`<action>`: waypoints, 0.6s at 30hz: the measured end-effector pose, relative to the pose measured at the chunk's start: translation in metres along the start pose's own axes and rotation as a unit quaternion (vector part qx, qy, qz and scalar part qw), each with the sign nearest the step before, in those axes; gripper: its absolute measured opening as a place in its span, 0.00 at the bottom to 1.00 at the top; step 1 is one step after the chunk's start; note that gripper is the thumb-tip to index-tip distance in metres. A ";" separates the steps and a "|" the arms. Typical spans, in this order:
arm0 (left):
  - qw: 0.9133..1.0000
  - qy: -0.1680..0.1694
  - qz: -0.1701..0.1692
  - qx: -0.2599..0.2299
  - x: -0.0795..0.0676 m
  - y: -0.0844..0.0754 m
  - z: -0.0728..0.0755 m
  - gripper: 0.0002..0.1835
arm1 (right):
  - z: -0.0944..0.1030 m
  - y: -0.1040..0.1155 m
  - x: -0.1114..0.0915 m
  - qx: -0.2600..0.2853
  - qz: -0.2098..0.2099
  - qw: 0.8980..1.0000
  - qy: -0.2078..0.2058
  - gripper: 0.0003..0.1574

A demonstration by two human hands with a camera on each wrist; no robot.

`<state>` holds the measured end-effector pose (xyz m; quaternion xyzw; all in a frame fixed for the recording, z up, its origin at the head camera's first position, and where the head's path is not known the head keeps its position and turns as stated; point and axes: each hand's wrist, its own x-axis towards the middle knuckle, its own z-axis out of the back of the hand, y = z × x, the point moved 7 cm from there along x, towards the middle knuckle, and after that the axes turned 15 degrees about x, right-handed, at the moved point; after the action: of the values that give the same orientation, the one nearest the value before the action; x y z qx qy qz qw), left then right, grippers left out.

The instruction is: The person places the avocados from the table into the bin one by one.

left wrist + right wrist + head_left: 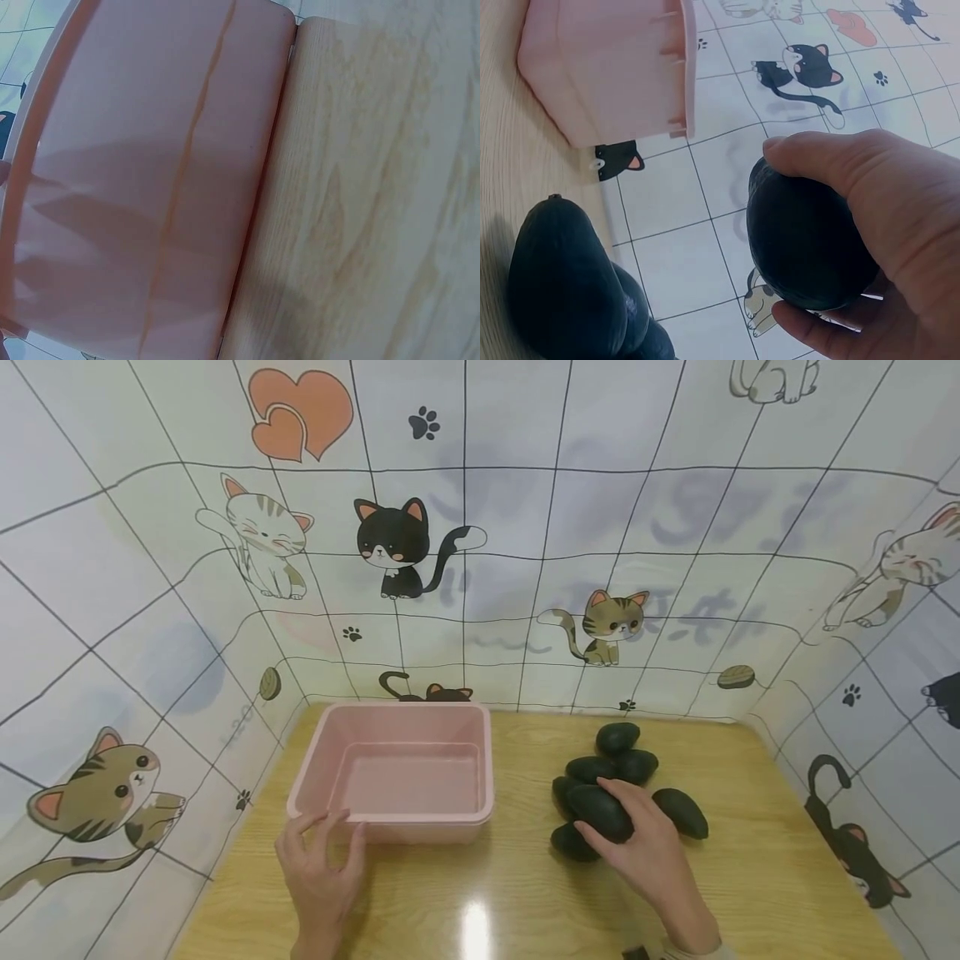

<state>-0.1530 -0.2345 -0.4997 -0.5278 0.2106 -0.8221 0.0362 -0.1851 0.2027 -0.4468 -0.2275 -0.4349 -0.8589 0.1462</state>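
Note:
In the head view, my right hand (pixel 647 842) grips a dark green avocado (pixel 602 812) between thumb and fingers, above a loose cluster of others. The right wrist view shows this avocado (pixel 810 236) up close, thumb on one side and fingertips on the other. A pink plastic bin (pixel 408 817) stands on the left half of the table with its inside bare. My left hand (pixel 321 868) holds its front rim near the left corner, fingertips bent over the edge. Only slivers of those fingers show in the left wrist view, beside the bin's wall (pixel 150 172).
Several more avocados lie around the held one, among them one at the back (pixel 617 738) and one to the right (pixel 680 812). The wooden table (pixel 517 893) is bounded behind and at both sides by a cat-patterned covering (pixel 510 585).

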 end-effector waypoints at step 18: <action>1.000 -0.012 0.003 -0.006 -0.002 0.000 0.000 0.21 | -0.022 0.019 0.008 0.007 0.031 0.999 0.026 0.43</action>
<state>-0.1521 -0.2344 -0.5015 -0.5371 0.2168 -0.8143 0.0382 -0.1886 0.1737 -0.4410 -0.2175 -0.4293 -0.8566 0.1860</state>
